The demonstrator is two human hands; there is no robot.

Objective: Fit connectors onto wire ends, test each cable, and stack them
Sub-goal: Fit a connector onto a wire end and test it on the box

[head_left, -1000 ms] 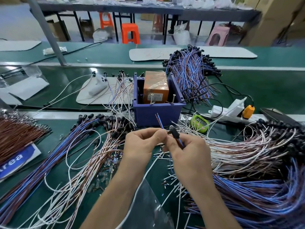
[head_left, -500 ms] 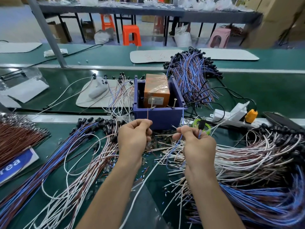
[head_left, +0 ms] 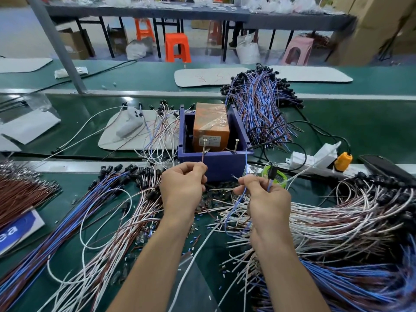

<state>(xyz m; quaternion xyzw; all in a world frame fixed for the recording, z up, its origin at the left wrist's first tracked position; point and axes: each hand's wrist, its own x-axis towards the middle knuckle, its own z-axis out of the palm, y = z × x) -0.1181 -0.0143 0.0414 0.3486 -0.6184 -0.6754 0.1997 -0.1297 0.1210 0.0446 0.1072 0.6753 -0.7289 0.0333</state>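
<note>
My left hand (head_left: 182,188) pinches a thin brown wire end (head_left: 203,154) that points up to the left screw (head_left: 204,143) on the purple box (head_left: 216,163). My right hand (head_left: 266,199) pinches a blue wire (head_left: 246,161) whose tip rises toward the right screw (head_left: 236,144), and it also holds the cable's black connector (head_left: 273,171). An orange taped block (head_left: 210,129) sits inside the box. Both hands hover just in front of the box.
Bundles of blue, brown and white cables with black connectors lie left (head_left: 67,221), right (head_left: 337,221) and behind the box (head_left: 258,104). A white power strip (head_left: 315,157) with an orange plug, a green round device (head_left: 273,176) and a phone (head_left: 380,165) lie to the right.
The hands parted from a joined grip at mid-table and rose to the box front. The two wire ends now point up at the two screws, the connector held on the right.
</note>
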